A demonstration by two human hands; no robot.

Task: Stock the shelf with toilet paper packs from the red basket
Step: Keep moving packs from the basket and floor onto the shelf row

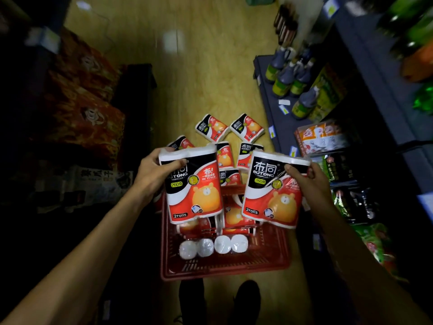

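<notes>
While the red basket [225, 266] sits on the floor with packs inside, the left hand [153, 177] grips one toilet paper pack [194, 191] by its top; the right hand [309, 181] grips a second pack [271, 193] likewise. Loose packs [230, 127] lie on the floor beyond; shelf [276, 118] at right.

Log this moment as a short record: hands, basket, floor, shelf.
left hand: grips the top of one pack, held above the basket
right hand: grips the top of a second pack
basket: red, on the floor, more packs inside
floor: several packs lie beyond the basket
shelf: on the right, holds dark bottles
</notes>
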